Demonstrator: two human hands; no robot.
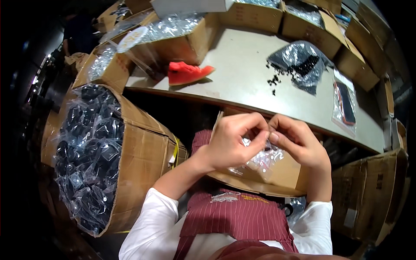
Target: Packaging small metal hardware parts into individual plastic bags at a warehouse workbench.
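Pinching | left hand (238, 141), right hand (302, 141), contents unclear | clear bag (265, 164) just below

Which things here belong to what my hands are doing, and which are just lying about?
Seem in use:
left hand and right hand, fingertips close together
clear plastic bag just below them
open cardboard box

Seem just lying about:
red wedge-shaped object
phone
small black pieces, though their role is unclear

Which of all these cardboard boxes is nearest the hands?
The open box beneath the left hand and right hand, holding clear bags; the other boxes stand farther off.
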